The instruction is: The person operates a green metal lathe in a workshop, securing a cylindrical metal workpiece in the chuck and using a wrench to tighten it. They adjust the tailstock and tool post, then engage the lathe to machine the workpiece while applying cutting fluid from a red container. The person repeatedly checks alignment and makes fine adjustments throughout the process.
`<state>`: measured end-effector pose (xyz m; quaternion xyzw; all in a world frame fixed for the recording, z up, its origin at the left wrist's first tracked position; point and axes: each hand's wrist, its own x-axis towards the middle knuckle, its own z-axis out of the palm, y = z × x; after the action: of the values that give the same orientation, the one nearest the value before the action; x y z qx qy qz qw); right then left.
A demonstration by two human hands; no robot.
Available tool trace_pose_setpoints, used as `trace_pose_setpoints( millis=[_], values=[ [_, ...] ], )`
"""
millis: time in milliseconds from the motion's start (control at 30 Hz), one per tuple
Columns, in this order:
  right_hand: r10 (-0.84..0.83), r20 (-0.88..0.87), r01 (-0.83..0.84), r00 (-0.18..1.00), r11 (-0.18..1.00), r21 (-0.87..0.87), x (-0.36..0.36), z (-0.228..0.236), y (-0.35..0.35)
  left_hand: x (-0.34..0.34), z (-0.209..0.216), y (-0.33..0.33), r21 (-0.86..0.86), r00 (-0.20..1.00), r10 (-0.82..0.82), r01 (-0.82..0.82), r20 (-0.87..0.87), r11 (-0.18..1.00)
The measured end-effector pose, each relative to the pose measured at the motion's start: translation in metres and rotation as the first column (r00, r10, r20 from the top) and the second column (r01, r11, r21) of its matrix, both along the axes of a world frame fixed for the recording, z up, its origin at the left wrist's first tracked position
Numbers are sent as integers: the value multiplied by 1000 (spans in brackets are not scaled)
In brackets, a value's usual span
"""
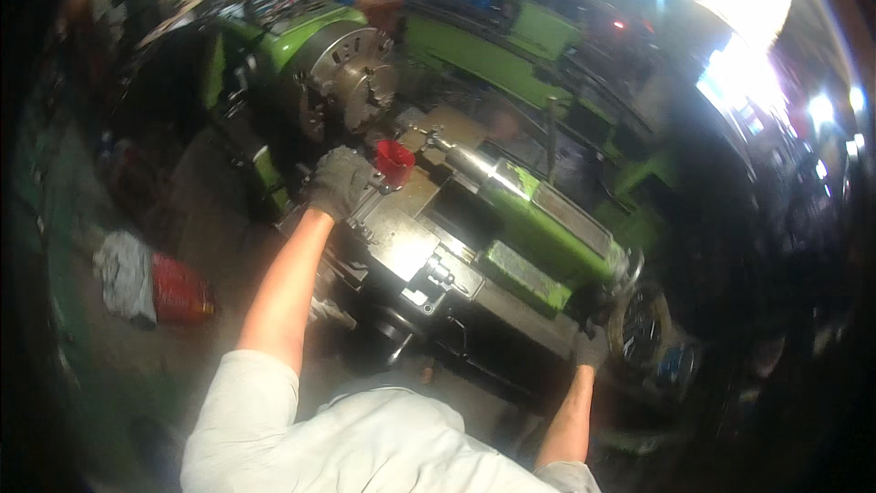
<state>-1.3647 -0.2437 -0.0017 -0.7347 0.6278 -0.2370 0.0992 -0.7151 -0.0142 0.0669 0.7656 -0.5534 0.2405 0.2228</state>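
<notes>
In a dark grey work glove, my left hand is bent over the left end of the lathe's carriage. Its fingers curl toward a red cup-shaped container just to their right; what they close on is hidden. My right hand, also gloved, is low by the rear end of the green tailstock, beside a round handwheel. Blur and shadow hide its fingers. The steel chuck is beyond my left hand, and the tailstock's pointed steel quill faces it.
A green headstock carries the chuck at the upper left. Another green machine bed runs behind the lathe. A red and grey bundle lies on the floor to the left. A lever sticks out at the carriage front.
</notes>
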Motion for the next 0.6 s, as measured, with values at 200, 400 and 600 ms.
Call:
trace_pose_setpoints(
  millis=[200,400,600],
  values=[
    [366,284,-297,886,919,-257,36,4,-122,-28,18,-6,272,932,351,-361,86,892],
    [398,-50,-401,916,911,-95,29,-7,-251,-22,11,-7,255,936,319,-348,148,902],
    [162,20,-161,987,986,-33,0,36,-268,-29,17,-10,241,925,376,-379,59,894]
  ],
)
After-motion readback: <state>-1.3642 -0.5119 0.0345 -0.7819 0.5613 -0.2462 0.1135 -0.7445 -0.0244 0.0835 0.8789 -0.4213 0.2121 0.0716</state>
